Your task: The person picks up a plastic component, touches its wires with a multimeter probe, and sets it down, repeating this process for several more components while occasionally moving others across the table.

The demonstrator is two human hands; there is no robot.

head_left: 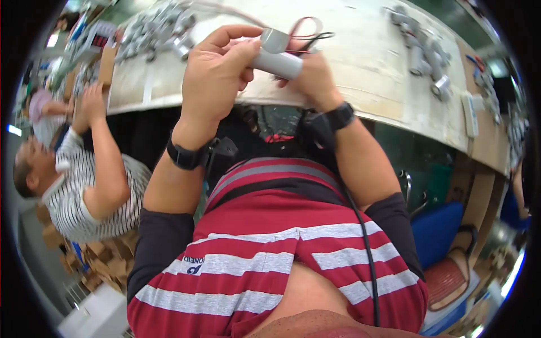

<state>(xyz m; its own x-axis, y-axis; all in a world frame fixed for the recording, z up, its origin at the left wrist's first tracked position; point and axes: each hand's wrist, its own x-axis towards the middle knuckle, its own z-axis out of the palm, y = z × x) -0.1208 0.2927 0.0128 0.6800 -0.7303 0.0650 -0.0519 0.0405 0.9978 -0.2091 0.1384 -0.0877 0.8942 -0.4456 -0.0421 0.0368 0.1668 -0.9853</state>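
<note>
I hold a smooth grey plastic tube up over the near edge of the pale, scuffed wooden worktop, both hands wrapped round it. My left hand curls its fingers tight over the tube's left end, thumb pressed along the top. My right hand sits behind the right end, fingers closed around it from the far side. A short, rounded grey cap stands on top of the tube, and thin red and black wires loop out of it to the right. Far left on the worktop lies a heap of similar grey fittings; far right a smaller cluster. A black band circles each wrist. To my left a person in a striped shirt reaches up to the table.
</note>
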